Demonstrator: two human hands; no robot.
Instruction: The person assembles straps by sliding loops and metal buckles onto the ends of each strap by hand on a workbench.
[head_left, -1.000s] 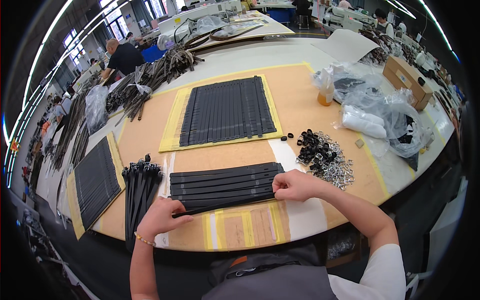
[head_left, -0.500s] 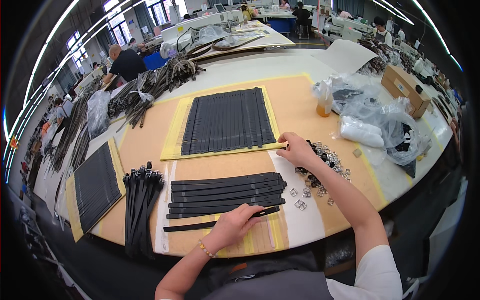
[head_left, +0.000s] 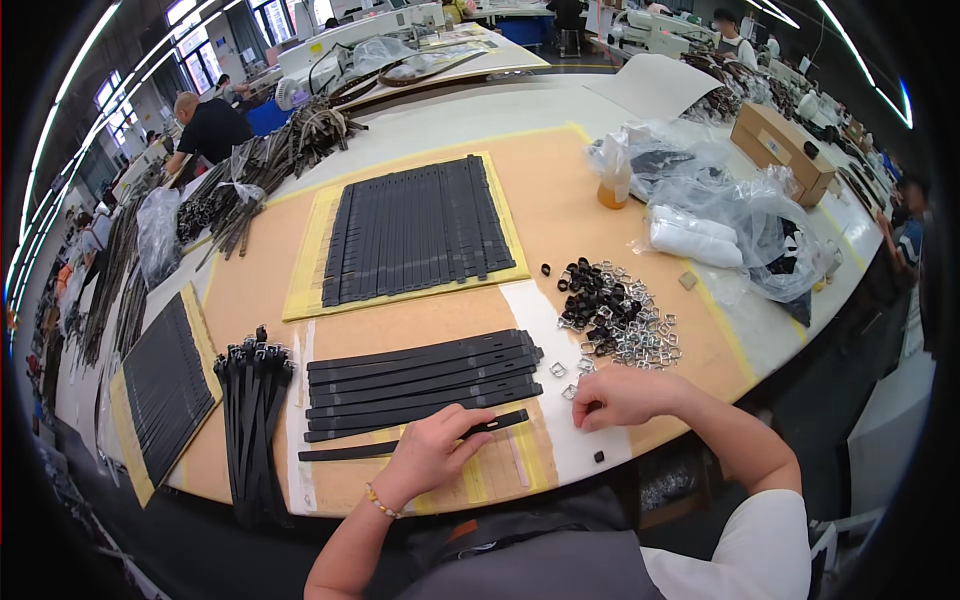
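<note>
My left hand [head_left: 440,450] rests over a single black strap [head_left: 345,453] at the near side of the table, thumb and fingers closed on it near its slotted right end. Just beyond lie several more black straps [head_left: 420,378] side by side. My right hand [head_left: 622,396] hovers at the white strip on the right, fingers curled together; whatever they hold, if anything, is hidden. Below it, a small black loop [head_left: 599,456] lies alone near the table edge. Past the right hand is a heap of metal buckles [head_left: 645,335] and black loops [head_left: 585,285], with a few loose buckles [head_left: 558,370] beside it.
A yellow-edged board [head_left: 505,240] with rows of black straps lies farther back, and another such board [head_left: 205,335] at left. A bundle of buckled straps [head_left: 255,420] hangs over the front edge. Plastic bags [head_left: 745,215], an amber bottle [head_left: 613,185] and a carton [head_left: 782,155] stand back right.
My right hand has moved from the far side of the loop and buckle heap toward me. A black loop now lies near the table edge. The left hand stays on the strap.
</note>
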